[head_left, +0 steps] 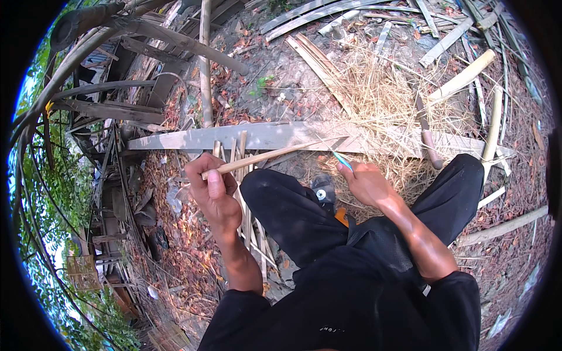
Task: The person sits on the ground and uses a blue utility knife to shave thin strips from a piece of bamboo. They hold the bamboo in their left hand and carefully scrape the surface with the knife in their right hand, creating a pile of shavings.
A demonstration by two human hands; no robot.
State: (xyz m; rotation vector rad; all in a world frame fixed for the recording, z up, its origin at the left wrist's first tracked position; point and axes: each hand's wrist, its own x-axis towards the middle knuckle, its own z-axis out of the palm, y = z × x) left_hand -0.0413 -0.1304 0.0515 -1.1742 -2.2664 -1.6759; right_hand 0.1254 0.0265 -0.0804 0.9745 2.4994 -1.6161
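My left hand point(215, 196) is closed around the thick end of a pale bamboo strip point(269, 155), thumb lying along it. The strip slants up to the right and narrows toward its far tip. In my right hand point(370, 184) is a small knife point(344, 161) with a teal handle, its thin blade pointing up and left toward the strip's tip. Whether blade and strip touch I cannot tell. Beneath the strip's far end runs a long grey wooden plank point(216, 138), lying crosswise in front of my bent knees.
Pale shavings point(374, 88) are heaped over and beyond the plank. A machete point(431, 149) with a brown handle rests across the plank's right part. Several split strips point(243, 149) lie beside my left knee. Bamboo poles point(462, 77) are at the right, and a wooden frame point(170, 44) rises at the left.
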